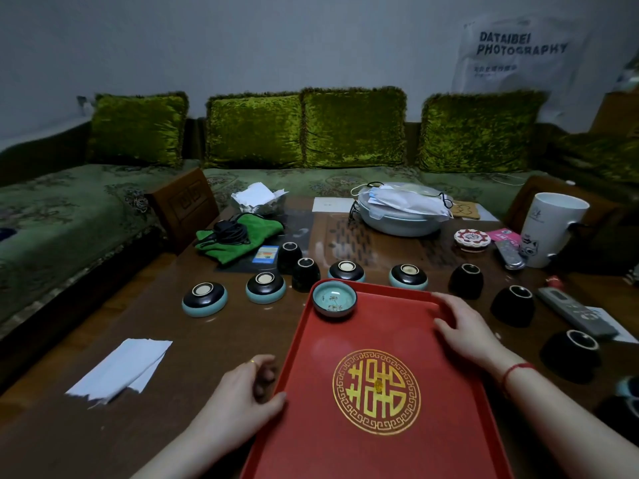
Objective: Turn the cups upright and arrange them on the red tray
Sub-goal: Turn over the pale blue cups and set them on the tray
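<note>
The red tray (pixel 387 319) with a gold emblem lies on the brown table in front of me. One celadon cup (pixel 334 299) stands upright in its far left corner. Several low celadon cups lie upside down beyond the tray, such as the left one (pixel 204 299) and another (pixel 408 275). Several tall black cups stand upside down too, among them one (pixel 305 273) behind the tray and one (pixel 513 305) to the right. My left hand (pixel 242 392) holds the tray's left rim, thumb on the edge and fingers curled. My right hand (pixel 463 326) rests flat on the tray's far right part.
A folded white tissue (pixel 121 368) lies left of the tray. A green cloth with a black cable (pixel 238 236), a bowl holding face masks (pixel 401 212), a white mug (pixel 549 226) and a remote (pixel 574 312) crowd the far and right sides. A green sofa stands behind.
</note>
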Tool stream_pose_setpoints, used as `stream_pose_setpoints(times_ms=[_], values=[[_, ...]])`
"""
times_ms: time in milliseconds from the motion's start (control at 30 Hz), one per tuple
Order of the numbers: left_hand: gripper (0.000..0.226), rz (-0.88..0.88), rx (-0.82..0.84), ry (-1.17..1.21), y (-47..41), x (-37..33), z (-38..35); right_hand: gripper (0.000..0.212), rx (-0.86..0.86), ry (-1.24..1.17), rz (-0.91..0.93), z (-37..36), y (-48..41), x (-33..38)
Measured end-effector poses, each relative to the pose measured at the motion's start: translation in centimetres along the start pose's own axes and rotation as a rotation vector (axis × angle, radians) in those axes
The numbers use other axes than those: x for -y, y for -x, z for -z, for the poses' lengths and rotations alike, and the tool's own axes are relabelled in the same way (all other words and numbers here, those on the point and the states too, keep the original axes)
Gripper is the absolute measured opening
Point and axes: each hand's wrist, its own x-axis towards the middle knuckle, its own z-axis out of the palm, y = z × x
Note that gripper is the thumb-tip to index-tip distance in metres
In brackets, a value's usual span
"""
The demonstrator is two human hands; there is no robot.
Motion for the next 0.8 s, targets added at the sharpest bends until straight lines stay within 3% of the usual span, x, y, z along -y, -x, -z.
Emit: stream_pose_setpoints(times_ms=[167, 400, 800], values=[[0.049, 0.017, 0.093, -0.018, 3.6, -0.3, 0.7, 0.055, -0.014, -0.005, -0.054, 0.4, 2.4, -0.5], [0.036, 0.040, 0.097, -0.028, 3.4, -0.5, 1.4, 0.061, -0.034, -0.051, -0.110, 1.0, 5.3, -0.1], [0.041, -0.043, 0.123, -0.260, -4.8, -0.4, 2.7, 0.050, -0.061, 0.039, -0.205, 3.3, 7.6, -2.0]])
